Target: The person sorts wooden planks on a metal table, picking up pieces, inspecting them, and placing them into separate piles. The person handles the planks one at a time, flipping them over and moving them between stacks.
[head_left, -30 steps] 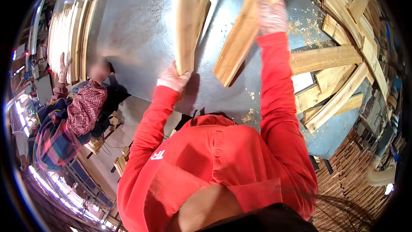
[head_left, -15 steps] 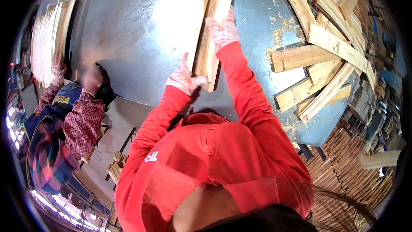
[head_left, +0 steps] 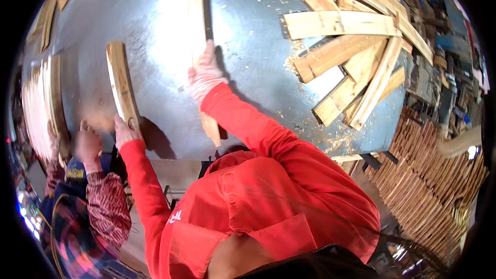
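Observation:
My left hand (head_left: 126,131), in what looks like a pale glove, is closed on the near end of a short wooden board (head_left: 120,75). This board lies at a slant on the grey metal table (head_left: 160,88), throwing a shadow to its right. Farther right, my right hand (head_left: 205,76) is wrapped round a longer, narrow wooden board (head_left: 196,15), whose near end reaches the table's front edge. Its far end runs out at the top of the view. My palm and fingers hide the middle of that board.
At the left a co-worker's hands (head_left: 89,142) are beside a row of upright boards (head_left: 44,103). A loose pile of boards (head_left: 341,23) lies at the right among wood shavings (head_left: 330,137). Stacked slats (head_left: 429,170) stand beyond the table's right edge. More boards (head_left: 49,13) lie far left.
The boards that lay together between my hands are now apart. My left hand has carried the short one left, toward the co-worker. My view has shifted to the right.

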Tool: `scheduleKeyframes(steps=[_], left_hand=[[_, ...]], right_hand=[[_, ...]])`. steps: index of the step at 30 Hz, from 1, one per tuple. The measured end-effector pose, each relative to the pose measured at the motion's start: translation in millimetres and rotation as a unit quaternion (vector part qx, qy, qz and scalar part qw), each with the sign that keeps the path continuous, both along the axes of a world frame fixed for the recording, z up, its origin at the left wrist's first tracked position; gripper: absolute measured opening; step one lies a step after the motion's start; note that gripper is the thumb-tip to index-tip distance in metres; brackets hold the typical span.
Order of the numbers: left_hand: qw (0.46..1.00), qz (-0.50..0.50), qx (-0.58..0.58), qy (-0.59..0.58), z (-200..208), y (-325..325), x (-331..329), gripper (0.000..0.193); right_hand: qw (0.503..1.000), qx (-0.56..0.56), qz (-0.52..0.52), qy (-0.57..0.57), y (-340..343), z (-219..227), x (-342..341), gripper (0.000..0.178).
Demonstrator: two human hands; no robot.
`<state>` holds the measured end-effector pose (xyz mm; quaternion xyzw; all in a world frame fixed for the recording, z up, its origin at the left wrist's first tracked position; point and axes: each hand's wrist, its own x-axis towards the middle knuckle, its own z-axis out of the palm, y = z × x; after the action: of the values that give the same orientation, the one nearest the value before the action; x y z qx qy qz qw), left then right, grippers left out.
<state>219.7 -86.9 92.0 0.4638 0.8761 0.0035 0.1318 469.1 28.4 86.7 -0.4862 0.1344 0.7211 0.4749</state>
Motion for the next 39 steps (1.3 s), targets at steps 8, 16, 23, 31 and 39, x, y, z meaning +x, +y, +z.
scheduleKeyframes(steps=[8,16,23,31,39], left_hand=[[0.932,-0.027,0.069,-0.355,-44,5,157,0.091],[0.962,-0.05,0.047,-0.265,-29,10,165,0.086],[0.933,-0.072,0.106,-0.336,-39,6,140,0.08],[0.849,-0.018,0.123,-0.513,-6,13,154,0.08],[0.914,0.024,0.152,-0.376,-12,20,167,0.074]], right_hand=[[0.642,0.393,0.546,-0.369,34,-14,60,0.081],[0.079,0.224,0.678,-0.696,125,-3,314,0.094],[-0.215,0.399,0.793,-0.408,-63,-61,130,0.023],[0.188,0.289,0.45,-0.824,71,34,97,0.063],[0.176,0.153,0.416,-0.879,184,-42,266,0.056]])
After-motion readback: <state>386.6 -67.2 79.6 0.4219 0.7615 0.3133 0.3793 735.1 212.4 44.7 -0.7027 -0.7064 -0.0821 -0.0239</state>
